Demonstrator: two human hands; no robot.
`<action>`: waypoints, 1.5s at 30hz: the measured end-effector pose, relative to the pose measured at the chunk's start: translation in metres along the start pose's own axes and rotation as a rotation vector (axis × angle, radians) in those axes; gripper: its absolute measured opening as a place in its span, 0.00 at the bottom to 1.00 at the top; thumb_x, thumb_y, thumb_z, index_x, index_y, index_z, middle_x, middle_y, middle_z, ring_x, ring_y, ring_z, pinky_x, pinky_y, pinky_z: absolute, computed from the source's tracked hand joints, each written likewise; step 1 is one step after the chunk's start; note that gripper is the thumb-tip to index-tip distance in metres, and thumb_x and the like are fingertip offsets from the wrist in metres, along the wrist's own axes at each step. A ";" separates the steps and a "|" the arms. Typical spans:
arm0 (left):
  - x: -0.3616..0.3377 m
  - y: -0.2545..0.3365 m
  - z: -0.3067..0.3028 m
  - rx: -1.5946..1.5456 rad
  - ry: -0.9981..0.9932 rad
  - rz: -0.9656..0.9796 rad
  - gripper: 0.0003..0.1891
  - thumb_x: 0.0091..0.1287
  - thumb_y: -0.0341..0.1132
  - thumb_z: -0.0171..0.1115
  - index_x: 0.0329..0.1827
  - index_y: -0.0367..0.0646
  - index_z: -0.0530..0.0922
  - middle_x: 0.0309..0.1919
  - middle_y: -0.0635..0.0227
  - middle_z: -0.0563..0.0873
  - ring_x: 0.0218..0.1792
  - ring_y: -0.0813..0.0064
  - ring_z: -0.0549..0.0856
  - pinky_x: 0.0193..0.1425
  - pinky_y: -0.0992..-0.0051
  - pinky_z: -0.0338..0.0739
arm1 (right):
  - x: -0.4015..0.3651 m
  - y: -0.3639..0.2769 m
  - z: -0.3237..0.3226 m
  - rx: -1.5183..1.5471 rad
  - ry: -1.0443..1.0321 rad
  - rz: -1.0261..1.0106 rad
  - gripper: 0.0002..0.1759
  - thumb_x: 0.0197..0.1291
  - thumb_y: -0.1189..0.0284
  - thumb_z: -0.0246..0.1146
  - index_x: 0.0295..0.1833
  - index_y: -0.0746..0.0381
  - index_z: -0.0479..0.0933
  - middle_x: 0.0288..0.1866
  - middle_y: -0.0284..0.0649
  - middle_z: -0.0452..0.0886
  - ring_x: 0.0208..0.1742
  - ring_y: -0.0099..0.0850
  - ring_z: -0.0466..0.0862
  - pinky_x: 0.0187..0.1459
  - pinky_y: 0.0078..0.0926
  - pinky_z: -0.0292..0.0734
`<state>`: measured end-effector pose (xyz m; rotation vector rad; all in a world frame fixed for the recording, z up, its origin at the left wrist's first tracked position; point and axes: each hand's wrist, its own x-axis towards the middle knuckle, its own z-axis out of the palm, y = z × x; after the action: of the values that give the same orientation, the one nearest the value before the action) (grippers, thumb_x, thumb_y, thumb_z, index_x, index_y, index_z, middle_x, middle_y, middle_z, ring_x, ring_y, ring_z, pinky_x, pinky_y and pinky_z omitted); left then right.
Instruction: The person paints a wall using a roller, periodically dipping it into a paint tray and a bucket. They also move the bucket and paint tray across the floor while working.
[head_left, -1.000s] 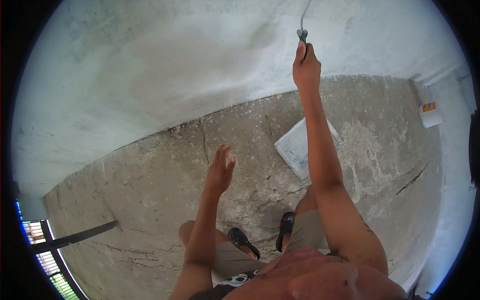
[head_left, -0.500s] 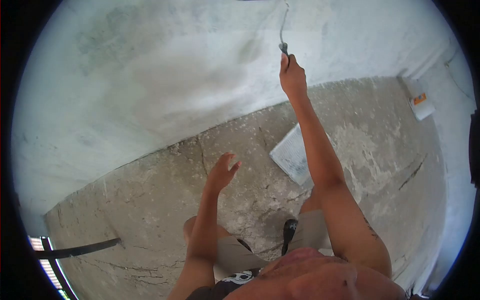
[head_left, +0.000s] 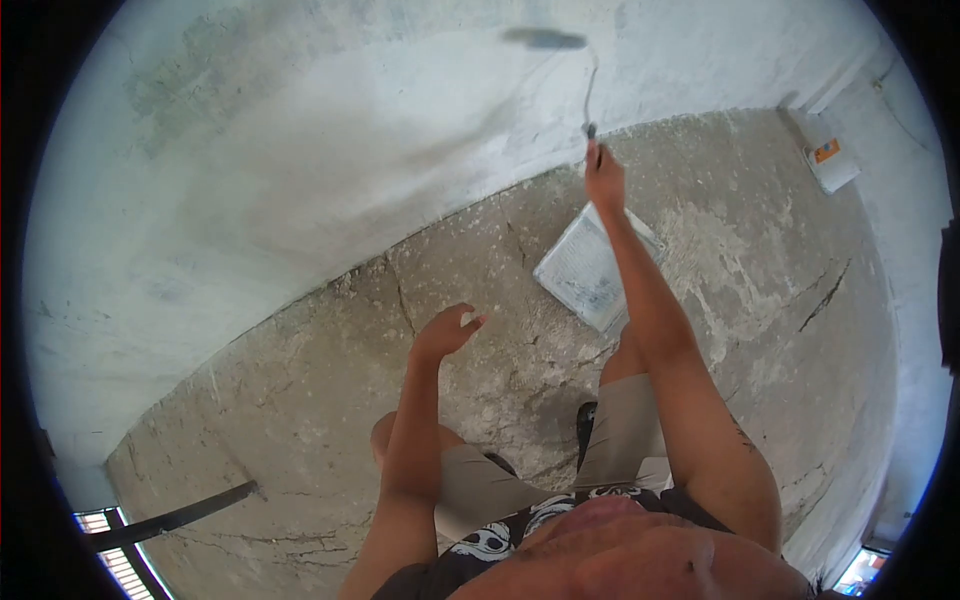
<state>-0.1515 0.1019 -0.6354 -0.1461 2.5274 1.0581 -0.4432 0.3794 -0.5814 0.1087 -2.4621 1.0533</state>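
Note:
My right hand is closed around the dark handle of a paint roller. Its bent wire frame runs up from my fist, and the roller head, somewhat blurred, is against or very near the pale wall. Below that forearm, partly covered by it, a white paint tray lies on the concrete floor. My left hand hangs in the air over the floor, thumb and fingers apart, holding nothing.
A white container with an orange label stands by the wall corner at the right. The cracked concrete floor spreads under me. A dark curved bar juts in at the lower left, beside a barred opening.
My right hand has come down and slightly right with the roller, so the roller head now shows in view. The left hand has barely moved.

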 end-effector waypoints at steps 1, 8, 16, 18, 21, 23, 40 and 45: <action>0.001 -0.004 0.001 0.033 0.030 0.003 0.30 0.71 0.55 0.60 0.65 0.40 0.75 0.61 0.49 0.81 0.54 0.54 0.84 0.60 0.61 0.76 | 0.017 -0.007 -0.010 0.047 0.046 0.005 0.24 0.76 0.51 0.48 0.40 0.62 0.75 0.34 0.58 0.82 0.39 0.62 0.81 0.36 0.56 0.73; -0.007 0.014 -0.007 -0.015 -0.020 -0.053 0.33 0.70 0.59 0.58 0.66 0.40 0.75 0.64 0.48 0.78 0.66 0.50 0.77 0.68 0.59 0.71 | 0.074 0.009 -0.014 -0.048 -0.071 0.018 0.26 0.76 0.49 0.46 0.44 0.61 0.76 0.38 0.56 0.83 0.42 0.62 0.81 0.40 0.54 0.75; -0.007 0.020 -0.006 -0.087 0.008 -0.095 0.33 0.74 0.58 0.54 0.68 0.39 0.72 0.66 0.51 0.77 0.64 0.53 0.79 0.67 0.61 0.72 | -0.046 0.132 -0.030 -0.153 -0.602 0.414 0.27 0.76 0.50 0.47 0.41 0.64 0.75 0.28 0.46 0.81 0.24 0.42 0.83 0.26 0.44 0.77; -0.011 0.026 -0.009 -0.123 0.026 -0.136 0.31 0.75 0.57 0.53 0.68 0.40 0.72 0.66 0.53 0.77 0.63 0.54 0.80 0.66 0.61 0.72 | -0.066 0.161 -0.051 -0.073 -0.665 0.549 0.25 0.75 0.52 0.48 0.40 0.65 0.75 0.25 0.43 0.78 0.20 0.36 0.79 0.21 0.40 0.74; -0.011 0.029 -0.012 -0.102 0.004 -0.136 0.37 0.73 0.62 0.52 0.69 0.36 0.71 0.66 0.50 0.77 0.64 0.52 0.79 0.67 0.60 0.72 | -0.085 0.203 -0.075 0.015 -0.761 0.735 0.22 0.72 0.57 0.51 0.37 0.67 0.73 0.22 0.40 0.74 0.16 0.30 0.74 0.17 0.34 0.70; -0.006 0.029 -0.010 -0.084 -0.007 -0.141 0.36 0.74 0.61 0.51 0.69 0.36 0.71 0.66 0.50 0.78 0.64 0.51 0.79 0.67 0.60 0.72 | -0.089 0.217 -0.083 0.009 -0.804 0.783 0.21 0.70 0.60 0.53 0.35 0.69 0.73 0.21 0.40 0.73 0.16 0.29 0.73 0.16 0.32 0.68; -0.001 0.023 -0.002 -0.073 -0.018 -0.083 0.32 0.74 0.58 0.54 0.68 0.38 0.72 0.63 0.50 0.80 0.58 0.54 0.83 0.64 0.62 0.74 | -0.078 0.254 0.009 -0.440 -0.951 0.716 0.12 0.58 0.76 0.51 0.26 0.69 0.77 0.20 0.48 0.81 0.16 0.39 0.81 0.18 0.38 0.76; -0.010 0.032 -0.001 -0.049 -0.007 -0.103 0.31 0.75 0.56 0.55 0.69 0.40 0.72 0.63 0.52 0.80 0.53 0.58 0.84 0.61 0.63 0.75 | -0.064 0.225 -0.001 -0.488 -0.850 0.587 0.13 0.56 0.76 0.51 0.28 0.71 0.80 0.21 0.51 0.82 0.17 0.40 0.83 0.21 0.40 0.78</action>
<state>-0.1506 0.1232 -0.6100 -0.2826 2.4595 1.0786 -0.4413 0.5315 -0.7590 -0.4360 -3.5975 0.6216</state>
